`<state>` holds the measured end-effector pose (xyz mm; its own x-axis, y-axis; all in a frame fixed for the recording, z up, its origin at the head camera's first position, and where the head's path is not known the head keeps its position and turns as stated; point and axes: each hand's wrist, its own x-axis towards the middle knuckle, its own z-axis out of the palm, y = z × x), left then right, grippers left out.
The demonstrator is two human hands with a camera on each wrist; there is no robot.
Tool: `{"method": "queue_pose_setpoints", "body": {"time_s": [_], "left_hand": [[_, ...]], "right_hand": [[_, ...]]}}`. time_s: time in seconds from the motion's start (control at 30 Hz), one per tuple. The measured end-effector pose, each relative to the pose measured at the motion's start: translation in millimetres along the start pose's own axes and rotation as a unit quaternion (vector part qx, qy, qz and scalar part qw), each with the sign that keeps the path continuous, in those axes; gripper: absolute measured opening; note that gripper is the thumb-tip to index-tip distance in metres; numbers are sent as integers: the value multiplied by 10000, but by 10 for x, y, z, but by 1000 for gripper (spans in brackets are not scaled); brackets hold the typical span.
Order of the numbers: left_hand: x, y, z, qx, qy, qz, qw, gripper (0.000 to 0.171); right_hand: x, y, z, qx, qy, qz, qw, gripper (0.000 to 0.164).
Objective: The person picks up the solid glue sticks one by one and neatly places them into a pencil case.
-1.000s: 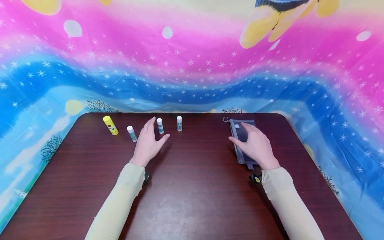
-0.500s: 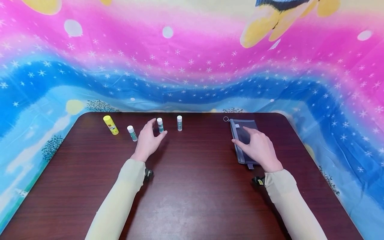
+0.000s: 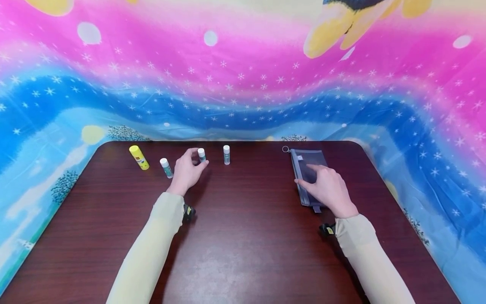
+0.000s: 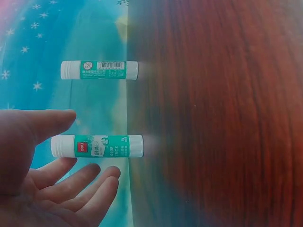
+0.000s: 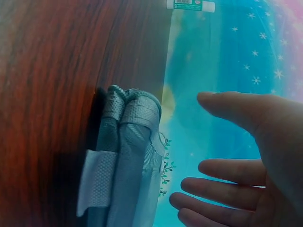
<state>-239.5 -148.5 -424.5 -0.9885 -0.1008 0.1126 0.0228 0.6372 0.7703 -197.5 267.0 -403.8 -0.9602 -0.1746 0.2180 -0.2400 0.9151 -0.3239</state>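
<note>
A small green-and-white glue stick [image 3: 202, 155] stands upright at the back of the table. My left hand [image 3: 187, 171] reaches around it. In the left wrist view, the thumb lies on one side of this glue stick [image 4: 102, 146] and the fingers on the other, with a gap on the thumb's side. Whether a fingertip touches it I cannot tell. Above a dark grey mesh zip pouch [image 3: 300, 179] hovers my right hand [image 3: 331, 189], its thumb and fingers apart. The right wrist view has the pouch [image 5: 130, 156] beside that hand, clear of its fingers.
Another green-and-white glue stick [image 3: 226, 155] stands to the right, and one more glue stick [image 3: 166, 168] to the left of my left hand. A larger yellow glue stick [image 3: 139, 158] stands farther left. A patterned cloth [image 3: 243, 84] rises behind the dark wooden table [image 3: 243, 236].
My left hand has moved slightly forward, its thumb and fingers closing in around the middle glue stick. My right hand has drawn back a little over the pouch.
</note>
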Motion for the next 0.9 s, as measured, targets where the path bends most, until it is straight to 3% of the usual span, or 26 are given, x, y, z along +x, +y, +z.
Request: {"method": "queue_pose_setpoints", "body": {"time_s": [0.5, 0.9], "left_hand": [[81, 9, -20, -85, -2, -225, 9997, 43], [89, -9, 1, -36, -15, -220, 9998, 36]], "right_hand": [[-62, 22, 58, 128, -480, 473, 9976, 53], [-82, 73, 140, 10, -663, 487, 9966, 35]]}}
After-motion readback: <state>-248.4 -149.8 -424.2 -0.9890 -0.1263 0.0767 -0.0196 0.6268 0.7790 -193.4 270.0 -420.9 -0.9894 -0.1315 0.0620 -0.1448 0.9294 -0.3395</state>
